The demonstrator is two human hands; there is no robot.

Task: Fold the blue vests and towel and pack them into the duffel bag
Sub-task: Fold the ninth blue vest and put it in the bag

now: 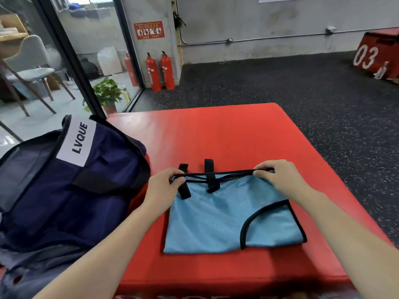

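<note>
Both forearms are bare to the left hand (166, 186) and right hand (278, 175), no sleeves, rings or watch.

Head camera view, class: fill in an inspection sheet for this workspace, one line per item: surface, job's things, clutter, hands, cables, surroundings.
Surface: padded red vinyl block.
Job's things: light blue mesh vest with black trim lies folded on the block; open navy fabric duffel bag to its left; towel not seen.
Clutter: nothing seen.
Hands: left hand and right hand pinch the vest's far edge.
Cables: nothing seen on the block.
Surroundings: two red fire extinguishers, potted green plant, grey chair.
</note>
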